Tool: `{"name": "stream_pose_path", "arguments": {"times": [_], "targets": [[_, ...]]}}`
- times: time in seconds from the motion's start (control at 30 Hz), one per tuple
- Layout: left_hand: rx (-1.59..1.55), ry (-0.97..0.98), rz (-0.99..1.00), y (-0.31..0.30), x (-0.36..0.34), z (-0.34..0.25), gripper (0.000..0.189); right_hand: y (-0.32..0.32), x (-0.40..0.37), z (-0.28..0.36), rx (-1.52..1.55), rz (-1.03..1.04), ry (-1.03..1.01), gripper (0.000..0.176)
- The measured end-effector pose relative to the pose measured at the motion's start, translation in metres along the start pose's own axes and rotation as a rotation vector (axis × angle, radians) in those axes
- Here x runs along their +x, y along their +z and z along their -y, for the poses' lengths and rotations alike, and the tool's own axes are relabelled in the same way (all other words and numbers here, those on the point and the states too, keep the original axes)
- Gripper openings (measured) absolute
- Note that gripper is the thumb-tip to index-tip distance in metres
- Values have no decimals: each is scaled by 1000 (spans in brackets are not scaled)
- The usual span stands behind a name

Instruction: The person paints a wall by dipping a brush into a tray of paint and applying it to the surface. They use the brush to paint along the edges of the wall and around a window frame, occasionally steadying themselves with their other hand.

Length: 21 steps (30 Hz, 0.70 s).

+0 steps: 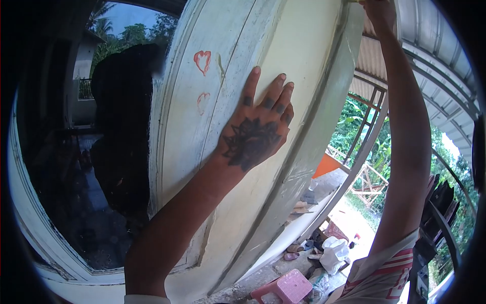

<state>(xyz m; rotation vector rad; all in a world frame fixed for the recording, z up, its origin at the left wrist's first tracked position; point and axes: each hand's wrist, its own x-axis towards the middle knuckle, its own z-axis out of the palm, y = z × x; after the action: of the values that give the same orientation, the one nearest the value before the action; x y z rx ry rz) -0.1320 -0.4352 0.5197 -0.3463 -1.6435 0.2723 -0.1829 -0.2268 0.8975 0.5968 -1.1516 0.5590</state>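
Note:
My left hand (pixel 258 121), tattooed on its back and fingers, lies against a cream-painted wooden panel (pixel 298 45) with its fingers stretched upward. Beside it on the whitish wood are two red heart outlines (pixel 202 62), the lower one fainter. High at the top edge, my right hand (pixel 380 16) is raised with its fingers curled near the upper end of a grey-green upright board (pixel 316 121). A small yellowish bit shows at its fingertips, but the frame cuts off whatever it grips.
Dark window glass (pixel 109 202) with reflections stands left of the panel. Below right, a pink plastic stool (pixel 291 288), a white plastic bag (pixel 334 255) and shoes sit on the cluttered floor. A corrugated metal roof (pixel 435 35) covers the right side, with greenery beyond.

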Motion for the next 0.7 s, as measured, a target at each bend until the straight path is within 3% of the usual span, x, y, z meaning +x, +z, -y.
{"name": "stream_pose_path", "arguments": {"times": [0.07,0.1,0.13,0.2,0.33,0.43,0.5,0.63,0.7], "targets": [[66,13,-3,2,-1,0,39,14,53,-91,114,45,-1,14],[66,8,0,4,-2,1,39,52,90,-122,227,82,2,15],[70,31,-26,6,-2,2,32,22,57,-100,230,86,1,15],[69,55,-49,6,-2,2,28,25,2,-18,-81,-64,-115,16],[71,6,3,1,-1,-1,39,15,-8,4,-256,-12,-145,14],[100,9,9,2,0,0,39,13,-10,11,-92,-24,-52,14],[94,1,11,3,-1,0,39,19,-3,-7,-51,-21,-235,14],[96,4,-14,3,-2,0,37,30,5,-29,-40,33,-203,13],[102,5,-16,3,-1,0,36,26,4,-26,-360,-69,-317,13]]}}
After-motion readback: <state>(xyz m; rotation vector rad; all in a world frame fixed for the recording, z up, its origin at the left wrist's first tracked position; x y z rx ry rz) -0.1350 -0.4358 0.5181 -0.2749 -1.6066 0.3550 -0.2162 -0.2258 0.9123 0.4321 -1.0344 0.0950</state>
